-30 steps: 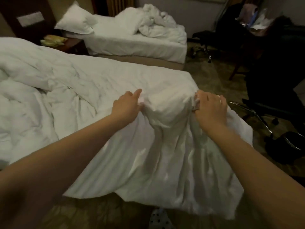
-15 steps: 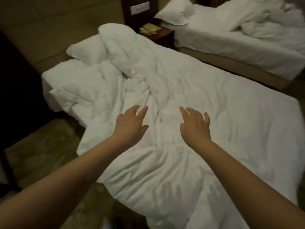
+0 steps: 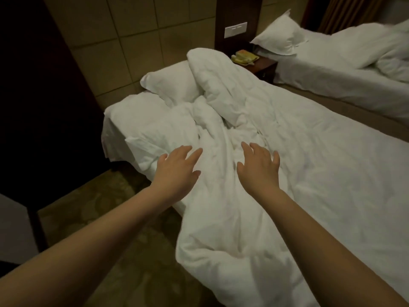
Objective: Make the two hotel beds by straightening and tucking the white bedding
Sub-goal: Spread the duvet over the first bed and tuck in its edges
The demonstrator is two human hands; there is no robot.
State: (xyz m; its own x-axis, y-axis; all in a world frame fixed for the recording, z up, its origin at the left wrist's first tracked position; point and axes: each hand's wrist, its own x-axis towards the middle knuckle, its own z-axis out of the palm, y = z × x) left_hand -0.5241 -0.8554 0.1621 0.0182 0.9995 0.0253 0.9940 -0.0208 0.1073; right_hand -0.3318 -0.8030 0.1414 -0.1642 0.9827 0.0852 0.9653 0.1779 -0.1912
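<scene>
White rumpled fabric duvet (image 3: 309, 173) covers near bed (image 3: 110, 134), its bunched ridge (image 3: 212, 138) running 6 to 12 o'clock. Left hand (image 3: 177, 171), right hand (image 3: 259, 169): each grip apart, fingers spread, holding nothing. Ridge lies at 12 o'clock between them, right hand likely nearer.

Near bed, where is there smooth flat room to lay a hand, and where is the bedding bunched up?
Free: the smooth stretch of duvet right of the right hand, running to the edge that faces the second bed. Also the carpet strip left of the left hand. Crowded: the crumpled folds ahead of both hands, up to the pillow.
</scene>
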